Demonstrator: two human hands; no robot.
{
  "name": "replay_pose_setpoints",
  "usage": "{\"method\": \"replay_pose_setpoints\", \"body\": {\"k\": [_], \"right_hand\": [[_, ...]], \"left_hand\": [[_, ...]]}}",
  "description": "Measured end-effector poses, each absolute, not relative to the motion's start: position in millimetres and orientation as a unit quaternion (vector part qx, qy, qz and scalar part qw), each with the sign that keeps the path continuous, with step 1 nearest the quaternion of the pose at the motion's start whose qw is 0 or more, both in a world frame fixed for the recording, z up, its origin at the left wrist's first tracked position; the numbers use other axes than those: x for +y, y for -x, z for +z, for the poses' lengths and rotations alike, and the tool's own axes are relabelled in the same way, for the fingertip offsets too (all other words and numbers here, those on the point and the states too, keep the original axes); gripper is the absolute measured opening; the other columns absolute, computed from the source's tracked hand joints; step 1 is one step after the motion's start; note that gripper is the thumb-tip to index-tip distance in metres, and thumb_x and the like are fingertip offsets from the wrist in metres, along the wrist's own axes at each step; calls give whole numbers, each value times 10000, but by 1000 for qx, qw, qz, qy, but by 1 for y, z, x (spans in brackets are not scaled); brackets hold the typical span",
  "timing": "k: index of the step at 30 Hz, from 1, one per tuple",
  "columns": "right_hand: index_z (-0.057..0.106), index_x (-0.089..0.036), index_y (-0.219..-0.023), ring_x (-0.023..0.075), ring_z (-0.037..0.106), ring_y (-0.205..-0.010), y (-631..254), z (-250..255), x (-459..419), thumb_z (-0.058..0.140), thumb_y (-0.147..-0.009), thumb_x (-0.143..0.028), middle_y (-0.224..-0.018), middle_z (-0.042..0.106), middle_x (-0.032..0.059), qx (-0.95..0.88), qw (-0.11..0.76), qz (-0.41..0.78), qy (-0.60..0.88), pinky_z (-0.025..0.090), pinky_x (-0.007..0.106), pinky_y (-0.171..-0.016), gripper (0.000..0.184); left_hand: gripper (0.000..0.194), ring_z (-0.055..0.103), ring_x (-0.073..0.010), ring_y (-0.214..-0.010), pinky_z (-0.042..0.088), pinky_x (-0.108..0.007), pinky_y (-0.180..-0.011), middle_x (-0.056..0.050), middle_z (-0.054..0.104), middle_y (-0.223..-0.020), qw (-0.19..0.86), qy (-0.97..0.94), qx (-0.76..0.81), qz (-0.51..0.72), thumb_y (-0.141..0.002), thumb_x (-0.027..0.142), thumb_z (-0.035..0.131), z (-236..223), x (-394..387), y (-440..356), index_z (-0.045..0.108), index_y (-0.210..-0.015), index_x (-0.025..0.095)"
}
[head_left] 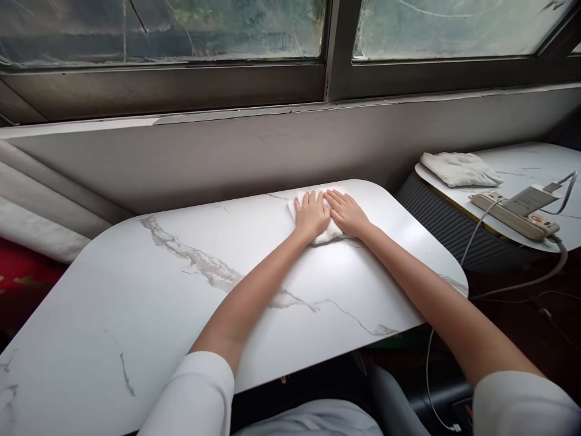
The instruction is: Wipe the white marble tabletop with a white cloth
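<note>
A white cloth [327, 234] lies folded on the white marble-patterned table [149, 297], near its far right part. My left hand [313, 215] rests flat on the cloth, fingers stretched forward. Right beside it, my right hand [347, 213] also presses flat on the cloth, its fingers pointing up and to the left. The two hands touch or nearly touch at the fingers. They cover much of the cloth, whose edges show at the left and below the palms.
Behind the table runs a low wall [254, 154] under a window. At right, a second marble-patterned table [535, 158] carries another folded white cloth [460, 169] and a power strip [512, 218] with a plugged-in adapter [530, 200]. Cables hang between the tables. A pale curtain [40, 200] is at left.
</note>
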State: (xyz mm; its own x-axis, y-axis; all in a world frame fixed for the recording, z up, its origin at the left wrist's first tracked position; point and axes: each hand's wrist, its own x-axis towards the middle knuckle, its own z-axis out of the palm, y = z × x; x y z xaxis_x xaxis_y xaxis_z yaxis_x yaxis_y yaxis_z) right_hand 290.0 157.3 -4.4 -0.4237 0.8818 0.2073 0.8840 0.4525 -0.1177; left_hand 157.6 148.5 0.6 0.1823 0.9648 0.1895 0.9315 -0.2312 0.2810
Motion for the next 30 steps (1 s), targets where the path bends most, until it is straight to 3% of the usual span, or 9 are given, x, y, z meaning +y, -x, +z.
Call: {"method": "replay_pose_setpoints", "body": {"k": [4,10,16,19,30], "right_hand": [[322,-75,-1463,233,241,-1419,-319,-6,106,212,-949,-273,-1533,301,115,-850,106,-14,515,220,448,-1143,562],[237,-175,-1506,203,228,-1425,-378,-9,9,194,-969,-319,-1536,303,78,-846,126,-26,518,237,470,-1144,557],[269,-255,-1500,220,312,-1392,-427,-14,-43,224,-966,-324,-1505,366,28,-787,169,-26,593,313,480,-1123,541],[338,-283,-1471,229,354,-1371,-441,-15,-36,241,-959,-349,-1473,419,2,-759,186,-17,623,351,476,-1107,525],[494,-175,-1380,220,367,-1364,-440,-12,91,252,-911,-322,-1449,453,46,-782,171,-2,599,286,439,-1145,548]], "left_hand": [[538,246,-265,-1413,152,-534,-1149,-107,335,-1522,66,-781,601,159,-949,298,236,2,98,-180,338,-1448,126],[587,192,-314,-1428,113,-595,-1140,-153,278,-1539,97,-830,529,151,-950,329,207,4,19,-225,280,-1468,63],[601,185,-327,-1428,107,-615,-1137,-178,278,-1534,124,-869,454,155,-953,337,188,6,-13,-272,284,-1460,29],[601,188,-308,-1428,111,-603,-1141,-158,294,-1532,127,-869,452,154,-951,338,178,6,-8,-286,290,-1458,36],[584,209,-295,-1418,132,-563,-1148,-142,311,-1526,114,-833,516,163,-943,319,214,3,91,-290,306,-1454,50]]}}
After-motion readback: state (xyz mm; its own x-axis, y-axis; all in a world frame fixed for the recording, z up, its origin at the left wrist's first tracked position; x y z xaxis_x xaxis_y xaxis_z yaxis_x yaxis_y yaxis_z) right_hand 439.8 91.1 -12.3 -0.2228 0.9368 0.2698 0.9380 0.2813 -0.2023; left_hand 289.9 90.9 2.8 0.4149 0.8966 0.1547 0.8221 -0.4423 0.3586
